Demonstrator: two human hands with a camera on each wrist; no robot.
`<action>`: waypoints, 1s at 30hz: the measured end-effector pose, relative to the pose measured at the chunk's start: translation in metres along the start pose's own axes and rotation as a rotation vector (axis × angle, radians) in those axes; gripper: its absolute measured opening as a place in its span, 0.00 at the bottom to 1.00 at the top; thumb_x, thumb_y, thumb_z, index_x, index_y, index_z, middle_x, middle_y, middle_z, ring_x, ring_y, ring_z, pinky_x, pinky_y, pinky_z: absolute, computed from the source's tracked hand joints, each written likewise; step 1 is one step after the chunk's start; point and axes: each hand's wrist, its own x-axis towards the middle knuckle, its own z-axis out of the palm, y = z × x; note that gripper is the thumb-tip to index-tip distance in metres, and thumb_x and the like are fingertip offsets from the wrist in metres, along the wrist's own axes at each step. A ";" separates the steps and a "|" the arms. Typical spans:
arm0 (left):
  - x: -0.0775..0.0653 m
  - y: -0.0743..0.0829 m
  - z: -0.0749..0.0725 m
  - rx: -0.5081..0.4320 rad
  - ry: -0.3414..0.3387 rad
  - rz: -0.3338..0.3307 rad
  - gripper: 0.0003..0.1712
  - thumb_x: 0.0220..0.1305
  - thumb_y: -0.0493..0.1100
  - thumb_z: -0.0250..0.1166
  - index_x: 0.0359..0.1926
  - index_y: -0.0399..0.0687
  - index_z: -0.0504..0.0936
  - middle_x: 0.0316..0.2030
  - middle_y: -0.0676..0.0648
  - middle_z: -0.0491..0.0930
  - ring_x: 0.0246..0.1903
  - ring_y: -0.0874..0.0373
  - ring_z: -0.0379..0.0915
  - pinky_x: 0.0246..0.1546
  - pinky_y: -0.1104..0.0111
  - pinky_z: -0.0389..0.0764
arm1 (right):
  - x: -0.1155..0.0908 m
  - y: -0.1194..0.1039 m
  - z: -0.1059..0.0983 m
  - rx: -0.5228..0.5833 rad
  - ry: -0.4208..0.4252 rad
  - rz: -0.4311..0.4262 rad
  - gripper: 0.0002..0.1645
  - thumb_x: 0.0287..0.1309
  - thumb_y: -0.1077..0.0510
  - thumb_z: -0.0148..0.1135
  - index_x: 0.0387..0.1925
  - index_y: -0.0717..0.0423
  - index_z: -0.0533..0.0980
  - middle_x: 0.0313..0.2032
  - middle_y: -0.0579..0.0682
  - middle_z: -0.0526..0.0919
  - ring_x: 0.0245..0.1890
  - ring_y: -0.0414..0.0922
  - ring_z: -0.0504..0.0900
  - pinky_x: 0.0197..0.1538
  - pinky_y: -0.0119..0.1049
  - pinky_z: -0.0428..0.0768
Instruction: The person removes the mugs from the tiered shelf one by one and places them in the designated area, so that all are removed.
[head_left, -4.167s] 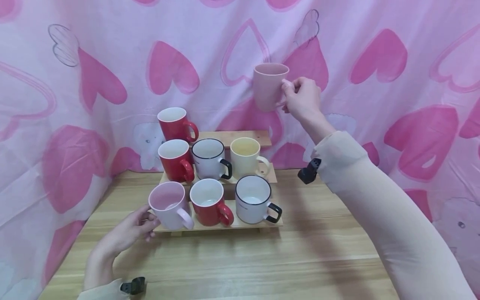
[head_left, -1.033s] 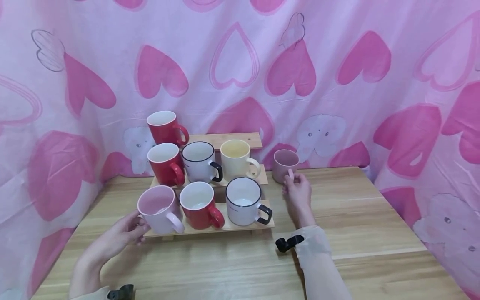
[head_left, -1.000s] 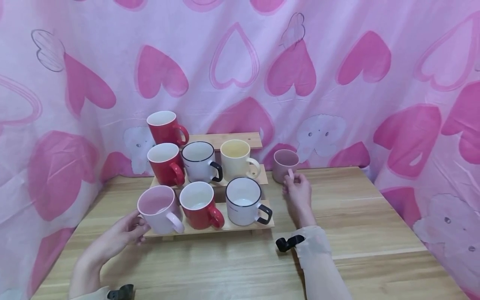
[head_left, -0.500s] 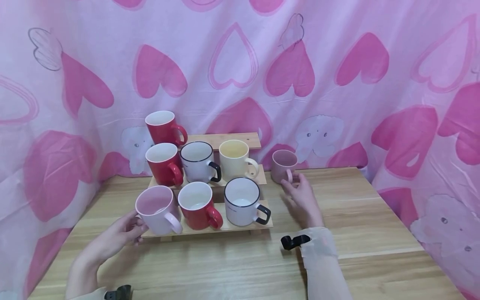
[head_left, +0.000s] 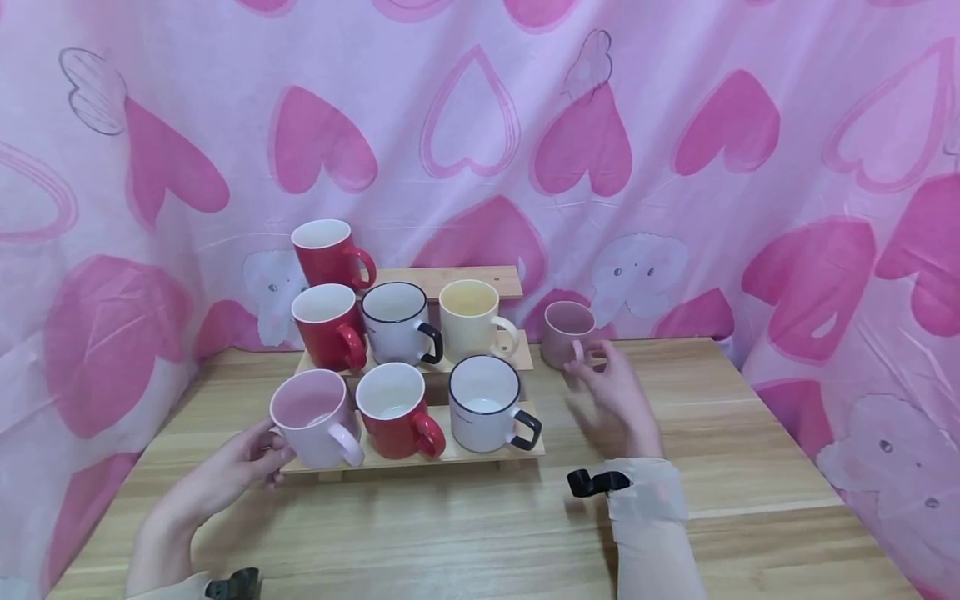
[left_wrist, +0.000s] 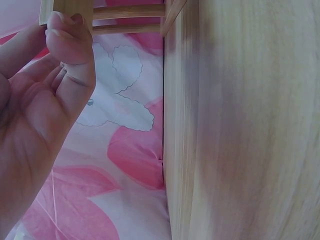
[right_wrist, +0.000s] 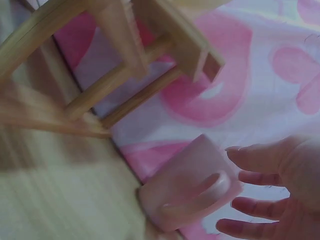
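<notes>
**Loose at right, pinching at left**

Pink heart-printed cloth (head_left: 465,92) is filling the back of the frame, and the desk (head_left: 420,533) is spreading across the lower half. Left of centre, the wooden rack (head_left: 450,282) is carrying seven mugs (head_left: 390,429) on three steps. At lower left, the left hand (head_left: 225,477) is keeping a narrow grip, pinching the end of the front board beside a light pink mug (head_left: 309,435). Right of centre, the right hand (head_left: 617,392) is holding its grip wide and empty. Just beyond its fingertips, the dusty pink mug (head_left: 562,337) is standing upright on the desk, its handle (head_left: 578,351) facing the hand.

A fingertip catching in that handle could be tipping or dragging the mug; a tug from the left hand could be tilting the rack and sending the light pink mug sliding.

Four seconds ago the dusty pink mug is hanging at upper centre; now it is resting on the desk, and the right hand is drawing back from it.
</notes>
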 end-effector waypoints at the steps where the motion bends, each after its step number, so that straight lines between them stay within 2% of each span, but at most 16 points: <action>1: 0.000 0.000 0.000 0.003 0.004 -0.004 0.16 0.73 0.35 0.54 0.58 0.44 0.66 0.39 0.35 0.72 0.29 0.51 0.76 0.28 0.64 0.80 | -0.001 -0.003 -0.001 0.003 0.004 -0.011 0.27 0.65 0.54 0.62 0.61 0.62 0.68 0.54 0.60 0.75 0.52 0.59 0.75 0.54 0.54 0.75; 10: 0.000 0.003 0.001 0.015 0.013 -0.036 0.16 0.73 0.37 0.56 0.58 0.42 0.66 0.39 0.32 0.72 0.29 0.49 0.76 0.29 0.64 0.80 | -0.009 -0.038 -0.014 -0.051 0.071 -0.094 0.19 0.69 0.52 0.58 0.52 0.64 0.75 0.48 0.60 0.79 0.49 0.58 0.79 0.51 0.54 0.77; 17: 0.001 0.002 0.001 0.011 0.003 -0.033 0.17 0.73 0.37 0.55 0.59 0.40 0.65 0.40 0.31 0.71 0.29 0.52 0.76 0.29 0.65 0.80 | -0.023 -0.067 -0.022 -0.043 0.104 -0.113 0.21 0.69 0.48 0.57 0.52 0.61 0.75 0.49 0.58 0.80 0.51 0.56 0.78 0.51 0.52 0.77; 23: 0.000 0.002 0.002 0.015 0.000 -0.034 0.17 0.73 0.38 0.55 0.58 0.36 0.64 0.39 0.33 0.72 0.29 0.50 0.76 0.30 0.64 0.80 | -0.042 -0.100 -0.021 -0.018 0.154 -0.216 0.19 0.68 0.50 0.58 0.53 0.58 0.75 0.49 0.54 0.80 0.48 0.52 0.80 0.52 0.50 0.78; 30: 0.000 0.003 0.002 0.022 0.010 -0.028 0.16 0.73 0.37 0.56 0.57 0.37 0.65 0.38 0.36 0.72 0.28 0.50 0.76 0.29 0.64 0.80 | -0.068 -0.149 0.000 0.005 0.171 -0.434 0.16 0.65 0.56 0.63 0.52 0.55 0.77 0.46 0.47 0.81 0.43 0.43 0.81 0.45 0.43 0.82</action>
